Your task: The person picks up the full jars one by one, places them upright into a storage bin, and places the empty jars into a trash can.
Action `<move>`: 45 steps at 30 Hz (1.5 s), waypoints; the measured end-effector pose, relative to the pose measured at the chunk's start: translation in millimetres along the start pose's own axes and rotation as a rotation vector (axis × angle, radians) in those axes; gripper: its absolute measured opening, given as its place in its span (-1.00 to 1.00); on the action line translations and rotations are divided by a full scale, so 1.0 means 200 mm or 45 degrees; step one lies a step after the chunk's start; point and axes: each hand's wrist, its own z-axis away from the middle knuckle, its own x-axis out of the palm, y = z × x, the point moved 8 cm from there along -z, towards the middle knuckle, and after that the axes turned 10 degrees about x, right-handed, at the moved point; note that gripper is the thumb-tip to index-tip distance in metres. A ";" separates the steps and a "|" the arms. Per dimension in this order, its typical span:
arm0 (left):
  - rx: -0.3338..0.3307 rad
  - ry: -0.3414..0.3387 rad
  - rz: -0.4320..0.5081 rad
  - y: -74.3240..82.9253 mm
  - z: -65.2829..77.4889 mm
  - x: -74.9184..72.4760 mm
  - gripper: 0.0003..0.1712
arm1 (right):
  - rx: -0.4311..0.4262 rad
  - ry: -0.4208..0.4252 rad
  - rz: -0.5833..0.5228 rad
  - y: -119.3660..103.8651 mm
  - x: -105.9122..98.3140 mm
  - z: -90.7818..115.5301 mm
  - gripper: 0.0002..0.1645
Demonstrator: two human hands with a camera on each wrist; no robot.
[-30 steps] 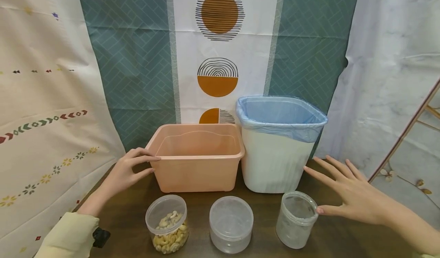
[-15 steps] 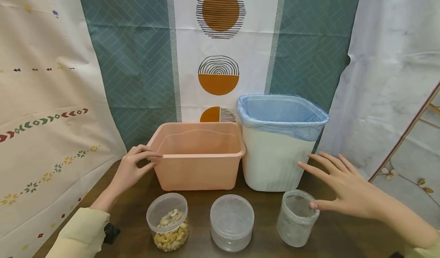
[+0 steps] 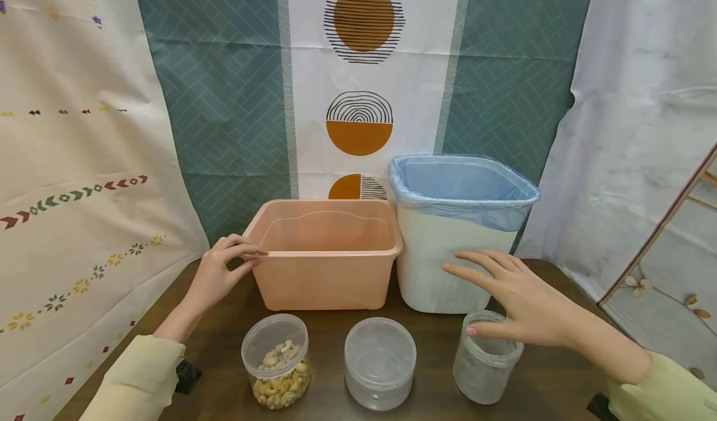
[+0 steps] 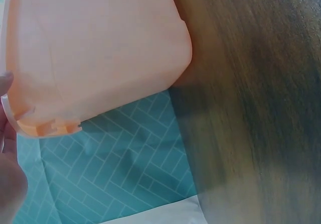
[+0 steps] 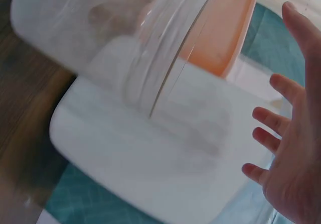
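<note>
Jar (image 3: pixel 482 380), clear and round, stands upright on the desk (image 3: pixel 327 340) at the lower right of the frame, its long axis vertical and its mouth facing up. My right hand (image 3: pixel 521 296) is the nearer one by far: it hangs over the far side of that mouth, so from my fingers (image 5: pixel 268 116) the jar lies downward and towards the bottom of the frame. In the head view my thumb (image 3: pixel 495 329) overlaps the mouth, but from the wrist I see a gap between the jar and my hand. I have those fingers spread wide, with nothing in them, pointing towards the left of the frame in front of the white bin (image 3: pixel 428 287), which has a blue bag (image 3: pixel 448 206) folded over its top.

My left hand (image 3: pixel 218 271) is well apart from the jar, at centre left, and pinches the near left corner of the peach basin (image 3: pixel 325 284) by its rim (image 3: pixel 336 254), thumb on one side and fingers on the other. The basin's long side runs across the frame, just beside the bin.

Along the bottom, left of the jar, I have a low tub (image 3: pixel 381 365) in the middle and a nut tub (image 3: pixel 260 380) partly filled with cashews (image 3: pixel 282 387).
</note>
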 end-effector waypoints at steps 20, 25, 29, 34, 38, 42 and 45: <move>-0.036 0.028 0.013 -0.01 0.01 0.00 -0.67 | -0.280 -0.105 -0.166 -0.39 0.13 -0.31 0.05; -0.035 0.031 0.032 -0.01 0.01 0.00 -0.67 | -0.377 -0.126 -0.189 -0.49 0.20 -0.38 0.05; -0.044 0.029 0.039 -0.01 0.01 0.00 -0.68 | -0.427 -0.158 -0.207 -0.57 0.25 -0.42 0.05; -0.057 0.033 0.042 -0.02 0.02 0.00 -0.68 | -0.505 -0.172 -0.205 -0.67 0.31 -0.46 0.04; -0.055 0.041 0.055 -0.01 0.02 0.00 -0.68 | -0.563 -0.150 -0.206 -0.76 0.34 -0.49 0.02; -0.037 0.060 0.060 -0.01 0.02 0.00 -0.68 | -0.598 -0.148 -0.231 -0.83 0.37 -0.51 0.01; -0.039 0.072 0.067 -0.01 0.02 0.01 -0.69 | -0.622 -0.176 -0.253 -0.90 0.39 -0.52 0.01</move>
